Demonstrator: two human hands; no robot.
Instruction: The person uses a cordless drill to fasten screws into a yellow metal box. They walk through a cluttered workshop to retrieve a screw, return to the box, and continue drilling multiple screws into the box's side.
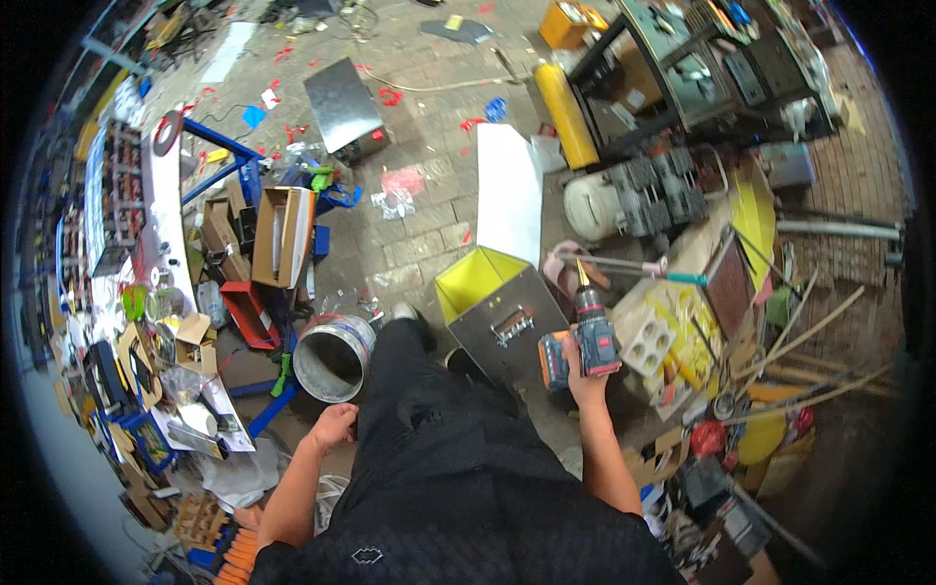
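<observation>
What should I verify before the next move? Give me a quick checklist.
1. Drill held in the right hand: ok.
2. Bit fitted and pointing away from the body: ok.
3. Trigger untouched: cannot tell; it is hidden in this view.
4. Left hand empty: cannot tell; it is curled closed.
5. Metal box open at the top: ok, yellow inside shows.
6. Floor free of litter: not ok; red scraps lie about.

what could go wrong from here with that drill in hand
The drill in the right hand has an exposed pointed bit that might scratch the metal box beside it if swung. The bucket close to the left leg could be knocked or tripped over in a careless step.
</observation>
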